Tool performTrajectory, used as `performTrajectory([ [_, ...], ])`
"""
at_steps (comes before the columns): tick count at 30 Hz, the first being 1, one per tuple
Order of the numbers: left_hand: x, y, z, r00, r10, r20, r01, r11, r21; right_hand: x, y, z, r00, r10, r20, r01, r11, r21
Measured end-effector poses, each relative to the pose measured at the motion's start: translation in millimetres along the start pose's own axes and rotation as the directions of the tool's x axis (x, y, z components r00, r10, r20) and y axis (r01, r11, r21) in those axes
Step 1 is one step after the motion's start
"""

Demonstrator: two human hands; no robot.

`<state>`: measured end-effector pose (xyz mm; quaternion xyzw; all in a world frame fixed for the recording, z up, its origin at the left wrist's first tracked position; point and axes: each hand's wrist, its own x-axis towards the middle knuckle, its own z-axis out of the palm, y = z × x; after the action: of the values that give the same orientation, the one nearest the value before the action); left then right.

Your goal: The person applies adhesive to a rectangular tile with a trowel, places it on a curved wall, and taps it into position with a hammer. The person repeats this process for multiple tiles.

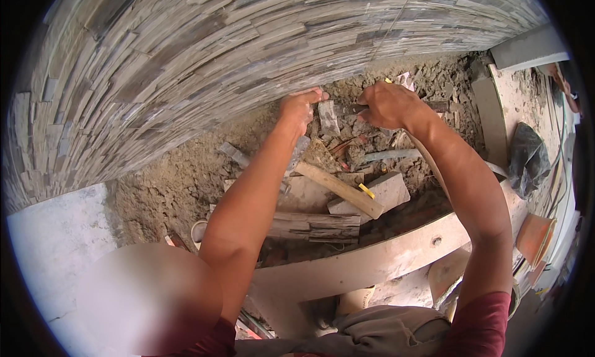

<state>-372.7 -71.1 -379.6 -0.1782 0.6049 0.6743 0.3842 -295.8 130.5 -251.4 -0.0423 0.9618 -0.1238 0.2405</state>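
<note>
My right hand [390, 106] is wrapped round a hammer-like tool. Its dark shaft [351, 109] points left toward a pale, dirt-smeared flat piece [329, 118], which looks like its head, though the join is not clear. At the foot of the stone-clad wall [248, 47], my left hand [300, 109] has its fingers curled in, near the tool's left end. Whatever it may hold is hidden. Under both hands lies rough, lumpy soil [167, 183] with broken bits in it. A grey stick-like piece [392, 154] rests below my right hand.
A light wooden strip [341, 188] lies across stone offcuts [387, 196] and a layered stone piece [310, 225]. Between me and the soil runs a curved pale board [372, 256]. At right are a black plastic bag [528, 162] and an orange pot [535, 238]. A white slab [62, 227] borders the left.
</note>
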Motion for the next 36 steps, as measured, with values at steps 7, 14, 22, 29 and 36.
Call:
performTrajectory([
  [7, -34, 6, -2, 0.995, 0.096, -0.023, -0.095, 0.993, 0.068, -41, 7, 8, 0.997, -0.019, 0.073, 0.02, 1.0, -0.015],
  [14, -121, 10, -94, 0.923, 0.262, 0.282, -0.381, 0.516, 0.767, -95, 10, -11, 0.995, 0.061, -0.08, -0.047, 0.984, 0.172],
  [22, -233, -12, -187, 0.972, -0.016, 0.235, -0.236, -0.023, 0.972, -153, -10, -4, 0.981, 0.055, -0.187, -0.02, 0.983, 0.181],
  [29, -262, -52, -229, 0.973, -0.121, 0.197, -0.21, -0.108, 0.972, -189, -21, 26, 0.979, 0.135, -0.151, -0.084, 0.949, 0.305],
  [36, -265, -11, -189, 0.948, -0.083, 0.306, -0.315, -0.14, 0.939, -149, -9, 121, 0.959, 0.276, -0.07, -0.223, 0.882, 0.415],
])
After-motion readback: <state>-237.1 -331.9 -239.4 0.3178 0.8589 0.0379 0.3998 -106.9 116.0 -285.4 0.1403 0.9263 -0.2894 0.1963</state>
